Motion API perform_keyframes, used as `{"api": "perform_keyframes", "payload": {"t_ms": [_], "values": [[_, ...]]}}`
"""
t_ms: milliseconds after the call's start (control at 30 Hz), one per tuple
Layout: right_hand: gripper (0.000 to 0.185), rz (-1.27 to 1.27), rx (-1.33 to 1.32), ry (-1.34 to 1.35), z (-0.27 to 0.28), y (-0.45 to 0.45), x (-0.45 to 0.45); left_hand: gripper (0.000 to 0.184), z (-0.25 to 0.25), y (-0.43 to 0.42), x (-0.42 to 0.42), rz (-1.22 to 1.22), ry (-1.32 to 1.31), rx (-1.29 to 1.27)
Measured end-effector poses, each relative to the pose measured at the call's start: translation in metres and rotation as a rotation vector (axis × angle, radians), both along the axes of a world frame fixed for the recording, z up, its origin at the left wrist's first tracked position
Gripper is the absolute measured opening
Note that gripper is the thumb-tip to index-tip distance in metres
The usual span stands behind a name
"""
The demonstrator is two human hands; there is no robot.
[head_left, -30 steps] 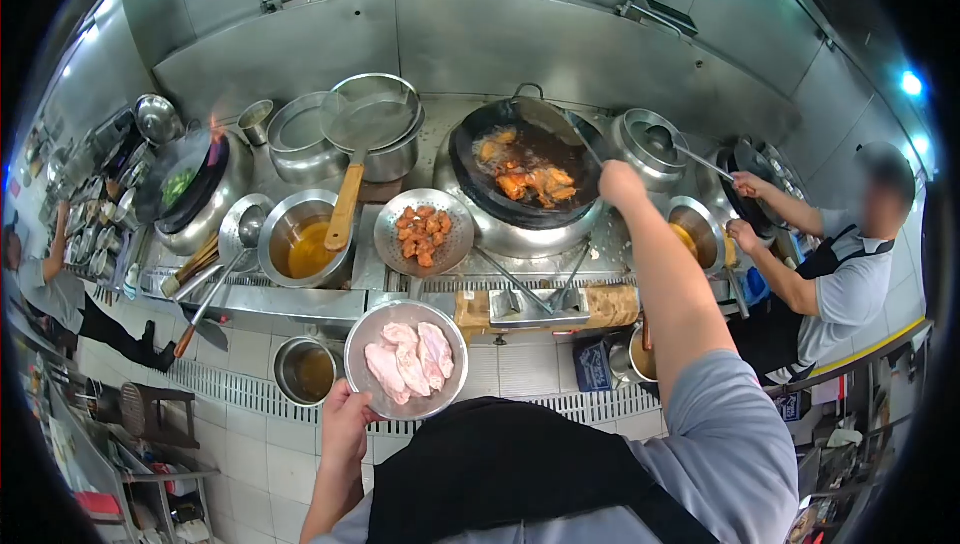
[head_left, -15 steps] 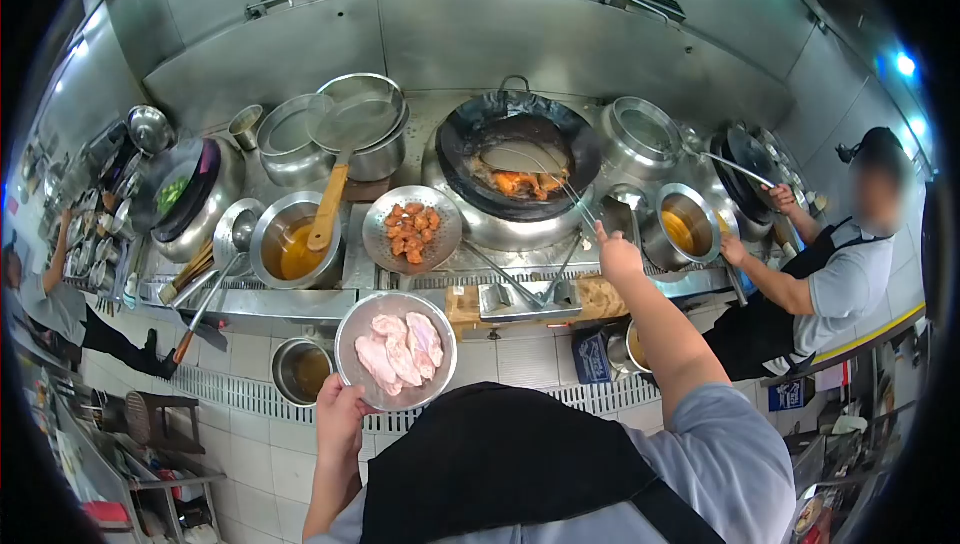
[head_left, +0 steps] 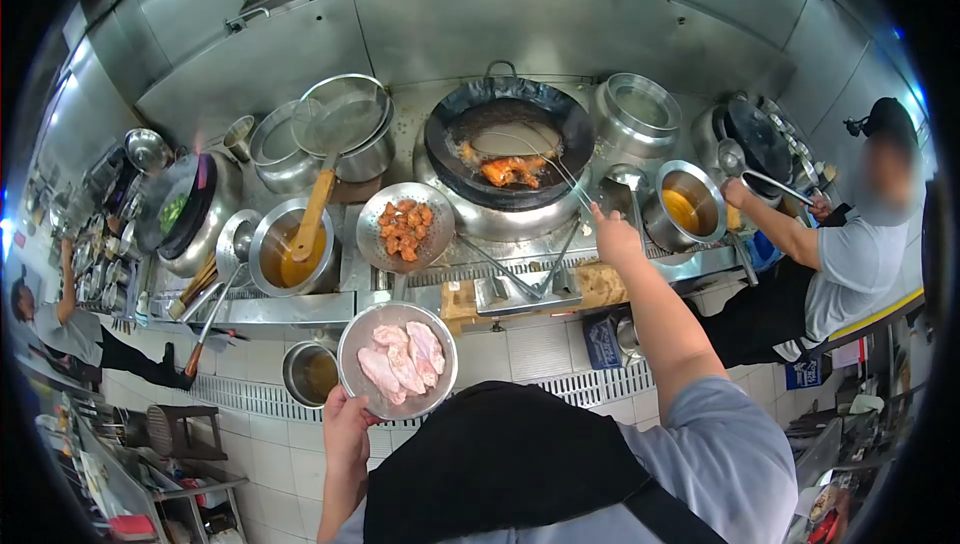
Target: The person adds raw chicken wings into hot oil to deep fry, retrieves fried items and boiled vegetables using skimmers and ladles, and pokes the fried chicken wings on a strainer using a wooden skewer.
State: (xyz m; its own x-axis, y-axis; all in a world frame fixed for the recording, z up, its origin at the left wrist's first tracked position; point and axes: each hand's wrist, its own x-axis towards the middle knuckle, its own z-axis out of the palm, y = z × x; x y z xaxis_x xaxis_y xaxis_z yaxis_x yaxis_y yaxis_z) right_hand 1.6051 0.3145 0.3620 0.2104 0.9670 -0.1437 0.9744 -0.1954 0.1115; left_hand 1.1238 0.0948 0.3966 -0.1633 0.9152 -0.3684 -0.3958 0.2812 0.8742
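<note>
On the far left, a co-worker in a grey shirt and black trousers [head_left: 68, 332] stretches one arm forward. Next to that stands a dark, round wok [head_left: 150, 206] with green vegetables [head_left: 173, 212] in it, and then a deep, round steel pot [head_left: 264, 244] with orange-brown liquid. The long wooden handle [head_left: 316, 206] of a round wire-mesh strainer [head_left: 343, 124] reaches over the opening of this pot.

The person's left hand [head_left: 350, 422] grasps the rim of a shallow, round steel bowl [head_left: 360, 329], the thumb lying on the edge. The bowl is in front of the counter and carries pale pink raw pieces of meat [head_left: 402, 359]. Just beyond it is a round, perforated steel strainer [head_left: 375, 234], filled with small reddish-brown pieces [head_left: 404, 227].

More to the right sits a big black wok [head_left: 572, 126] with dark oil and some orange-brown fried pieces [head_left: 510, 172]. The right hand [head_left: 618, 238] is closed around the thin metal handle of what seems to be a wire skimmer [head_left: 572, 184]; its head is inside this wok, but I cannot see its shape well.

Beside this hand stands a second steel pot [head_left: 662, 229] with orange liquid. On the far right, another co-worker in a black apron [head_left: 765, 309] holds a long steel ladle [head_left: 778, 186].
</note>
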Motion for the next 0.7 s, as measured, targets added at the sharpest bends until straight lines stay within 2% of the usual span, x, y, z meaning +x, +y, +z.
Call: {"api": "perform_keyframes", "payload": {"t_ms": [67, 133, 233, 367, 567, 633, 667, 700], "values": [[0.063, -0.006, -0.003, 0.004, -0.003, 0.0, -0.003, 0.011, 0.001, -0.002, -0.002, 0.019, 0.005, 0.002], [0.073, -0.017, -0.008, 0.072, -0.001, -0.001, -0.002, 0.012, -0.001, -0.007, -0.003, 0.04, 0.003, 0.002], [0.073, -0.016, -0.017, 0.127, 0.004, -0.015, -0.005, 0.013, -0.001, -0.01, -0.005, 0.058, 0.011, 0.032], [0.076, 0.018, 0.005, 0.124, -0.004, -0.012, -0.003, 0.015, 0.004, -0.014, -0.005, 0.084, 0.033, -0.007], [0.078, 0.009, -0.103, 0.117, 0.015, -0.017, -0.012, 0.015, 0.008, -0.015, -0.01, 0.055, 0.033, -0.006], [0.062, 0.051, -0.049, 0.046, 0.009, -0.023, -0.007, 0.014, 0.009, -0.014, -0.012, 0.067, 0.033, -0.009], [0.062, 0.048, -0.049, 0.044, 0.005, -0.027, -0.008, 0.014, 0.005, -0.015, -0.014, 0.071, 0.032, -0.006], [0.056, 0.058, 0.099, -0.041, 0.005, -0.031, -0.016, 0.013, 0.003, -0.015, -0.016, 0.075, 0.03, -0.003]]}}
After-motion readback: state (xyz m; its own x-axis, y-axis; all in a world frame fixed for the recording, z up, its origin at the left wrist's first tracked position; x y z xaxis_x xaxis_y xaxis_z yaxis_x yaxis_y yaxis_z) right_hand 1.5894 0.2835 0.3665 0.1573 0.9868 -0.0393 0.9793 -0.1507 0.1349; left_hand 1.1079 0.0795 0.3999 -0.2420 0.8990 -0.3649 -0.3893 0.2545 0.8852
